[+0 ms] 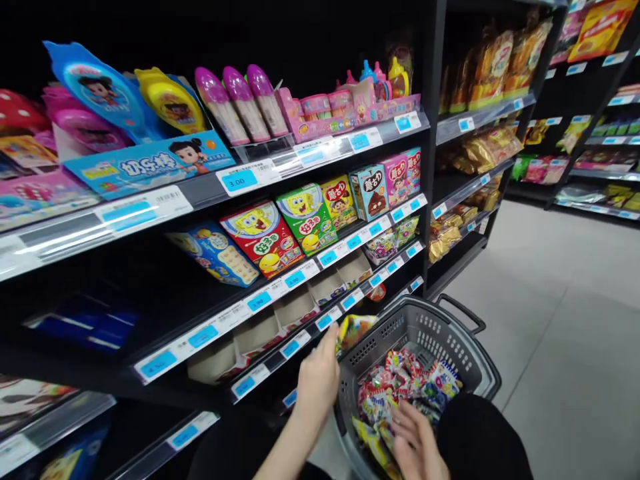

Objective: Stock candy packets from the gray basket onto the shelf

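Observation:
My left hand is closed on a small yellow snack packet, held over the shelf-side rim of a grey plastic shopping basket. Inside the basket lies a heap of small wrapped snack packets, mostly red and white, with some blue ones. My right hand reaches in at the near end of the basket. Its fingers are loosely stretched over the heap, beside a yellow packet, and I see nothing gripped in them. The right thumb is hard to make out.
Shelves on the left hold boxed snacks, candy toys and open cardboard trays low down. The basket's handle sticks out at its far end. Grey floor stretches to the right, and my dark-clad knee is beside the basket.

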Motion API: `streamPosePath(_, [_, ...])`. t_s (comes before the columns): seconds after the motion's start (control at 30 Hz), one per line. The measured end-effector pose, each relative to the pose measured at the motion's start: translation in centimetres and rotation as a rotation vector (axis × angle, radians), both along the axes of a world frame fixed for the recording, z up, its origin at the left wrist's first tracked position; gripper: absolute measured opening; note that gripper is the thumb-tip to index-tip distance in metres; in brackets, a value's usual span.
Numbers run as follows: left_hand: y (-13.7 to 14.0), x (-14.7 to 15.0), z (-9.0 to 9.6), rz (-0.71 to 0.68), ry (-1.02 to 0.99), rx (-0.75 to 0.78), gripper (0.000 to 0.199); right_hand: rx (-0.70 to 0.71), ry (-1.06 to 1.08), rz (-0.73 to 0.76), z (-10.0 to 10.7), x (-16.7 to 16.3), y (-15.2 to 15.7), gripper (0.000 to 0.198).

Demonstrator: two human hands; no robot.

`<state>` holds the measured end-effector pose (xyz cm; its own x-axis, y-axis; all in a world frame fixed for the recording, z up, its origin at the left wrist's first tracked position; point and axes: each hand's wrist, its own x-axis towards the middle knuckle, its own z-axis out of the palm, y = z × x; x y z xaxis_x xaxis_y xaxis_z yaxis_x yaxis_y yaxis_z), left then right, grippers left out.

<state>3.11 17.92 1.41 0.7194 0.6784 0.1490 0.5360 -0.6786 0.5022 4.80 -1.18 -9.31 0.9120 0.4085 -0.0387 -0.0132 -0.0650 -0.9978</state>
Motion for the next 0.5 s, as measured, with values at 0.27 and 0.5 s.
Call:
streamPosePath(0.27, [-8.7,-10.2,-2.1,-0.341,-0.004,-0.129,0.041,0.517,0.639,0.26,5.1,-0.9,5.4,0.071])
streamPosePath(0.5, [-4.1,-12.9,-3.5,-0.134,-0.441,-0.724,0.061,0.454,0.691,0.549,2.5,1.0,2.4,0.049])
